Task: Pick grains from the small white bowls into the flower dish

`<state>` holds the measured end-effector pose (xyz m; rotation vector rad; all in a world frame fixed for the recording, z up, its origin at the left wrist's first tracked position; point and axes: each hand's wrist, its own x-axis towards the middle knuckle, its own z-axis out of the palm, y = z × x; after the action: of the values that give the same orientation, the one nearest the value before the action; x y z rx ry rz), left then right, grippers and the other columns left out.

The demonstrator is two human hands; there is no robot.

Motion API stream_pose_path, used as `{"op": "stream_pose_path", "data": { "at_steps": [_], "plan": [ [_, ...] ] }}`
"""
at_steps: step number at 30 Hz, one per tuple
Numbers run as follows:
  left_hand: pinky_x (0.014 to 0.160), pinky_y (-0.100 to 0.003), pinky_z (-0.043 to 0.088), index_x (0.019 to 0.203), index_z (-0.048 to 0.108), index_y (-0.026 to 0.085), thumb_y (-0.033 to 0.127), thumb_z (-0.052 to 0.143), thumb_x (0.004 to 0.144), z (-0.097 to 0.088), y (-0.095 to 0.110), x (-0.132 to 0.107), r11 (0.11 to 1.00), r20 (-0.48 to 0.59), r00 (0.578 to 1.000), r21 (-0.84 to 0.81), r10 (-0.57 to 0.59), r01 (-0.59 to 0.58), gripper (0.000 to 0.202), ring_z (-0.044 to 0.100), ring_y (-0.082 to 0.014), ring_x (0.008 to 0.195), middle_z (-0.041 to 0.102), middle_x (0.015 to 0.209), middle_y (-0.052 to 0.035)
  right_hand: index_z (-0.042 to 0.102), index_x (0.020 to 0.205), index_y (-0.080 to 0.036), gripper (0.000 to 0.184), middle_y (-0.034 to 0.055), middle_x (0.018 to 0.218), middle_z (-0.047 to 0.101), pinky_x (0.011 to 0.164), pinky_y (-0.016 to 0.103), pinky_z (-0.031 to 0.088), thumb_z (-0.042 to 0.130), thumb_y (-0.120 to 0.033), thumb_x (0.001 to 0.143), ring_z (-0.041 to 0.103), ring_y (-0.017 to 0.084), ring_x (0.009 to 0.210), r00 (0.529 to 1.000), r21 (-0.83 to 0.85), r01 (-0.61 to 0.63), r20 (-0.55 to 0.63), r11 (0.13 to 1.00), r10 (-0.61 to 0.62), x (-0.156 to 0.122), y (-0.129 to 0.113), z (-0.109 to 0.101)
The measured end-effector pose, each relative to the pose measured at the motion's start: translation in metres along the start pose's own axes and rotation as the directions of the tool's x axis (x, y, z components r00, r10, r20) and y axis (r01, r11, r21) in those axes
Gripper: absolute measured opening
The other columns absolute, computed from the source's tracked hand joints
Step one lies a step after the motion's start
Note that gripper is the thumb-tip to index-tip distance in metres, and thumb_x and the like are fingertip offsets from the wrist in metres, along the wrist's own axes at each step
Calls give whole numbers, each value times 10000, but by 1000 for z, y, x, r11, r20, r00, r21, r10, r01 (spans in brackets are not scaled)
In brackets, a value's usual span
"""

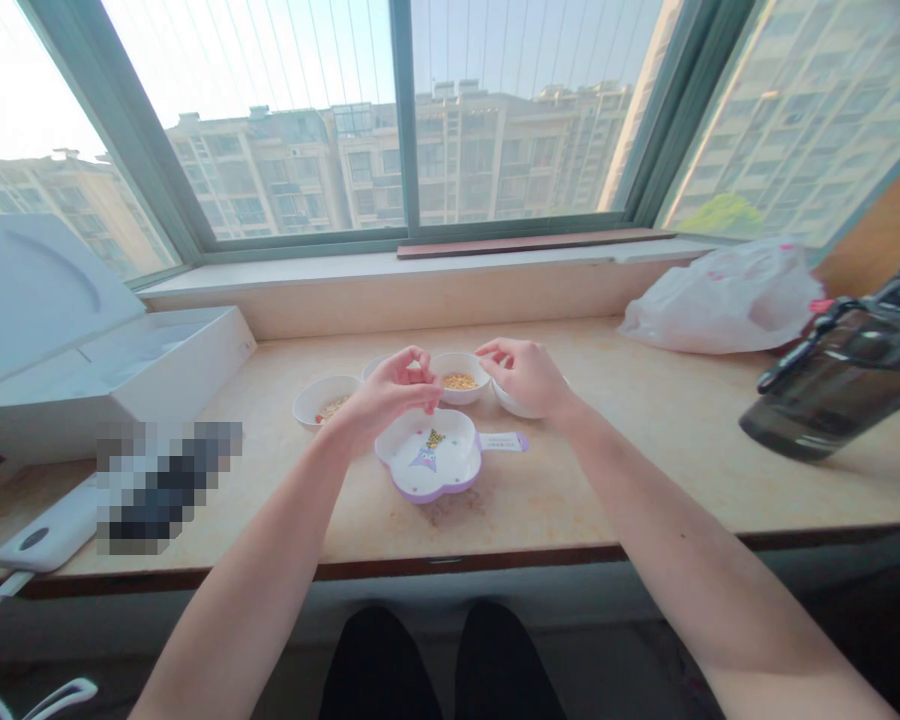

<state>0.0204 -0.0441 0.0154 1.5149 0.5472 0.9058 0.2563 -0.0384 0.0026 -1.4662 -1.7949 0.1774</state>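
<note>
A purple-rimmed, flower-shaped bowl [439, 490] with a cartoon print and a short handle sits on the counter, a few small yellow-green grains [436, 439] inside it. Over its back left edge hovers my left hand [405, 385], fingers curled toward the thumb; anything between them is too small to make out. My right hand [529, 378] is bent above a white bowl [516, 405], fingertips drawn together near the bowl of yellow kernels [461, 382]; whatever they pinch is hidden. To the left stands a white bowl of pale grains with red bits [331, 405]. Another white bowl [373, 368] is partly behind my left hand.
An open white box [195, 345] stands at left, with a white power bank [49, 525] and cable in front, beside a pixelated dark object [169, 490]. At right are a plastic bag [727, 300] and a dark bottle [832, 370]. Windows rise behind the counter [645, 440].
</note>
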Motion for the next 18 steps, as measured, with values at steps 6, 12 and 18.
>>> {"op": "stream_pose_path", "data": {
  "at_steps": [6,12,18],
  "plan": [
    [647,-211,428,838,489,190,196,828,723,3,-11,5,977,-40,996,-201,-82,73,358,558,-71,646,598,738,47,778,988,-196,223,39,857,772,665,280,532,632,-347,913,666,154,683,989,404,137,-3,904,-148,-16,-22,16],
    [678,-197,450,847,530,179,167,843,696,4,-19,9,950,-130,983,-302,-128,84,347,611,-80,716,608,754,40,784,977,-203,213,52,912,788,627,274,553,727,-376,866,690,148,666,969,532,161,72,831,-234,-22,-30,23],
    [654,-194,440,839,545,172,173,839,691,8,-18,8,949,-101,983,-292,-152,116,329,622,-81,706,617,774,33,808,899,-210,217,40,859,769,606,280,540,755,-415,851,666,134,593,971,520,188,29,833,-237,-20,-26,26]
  ]
}}
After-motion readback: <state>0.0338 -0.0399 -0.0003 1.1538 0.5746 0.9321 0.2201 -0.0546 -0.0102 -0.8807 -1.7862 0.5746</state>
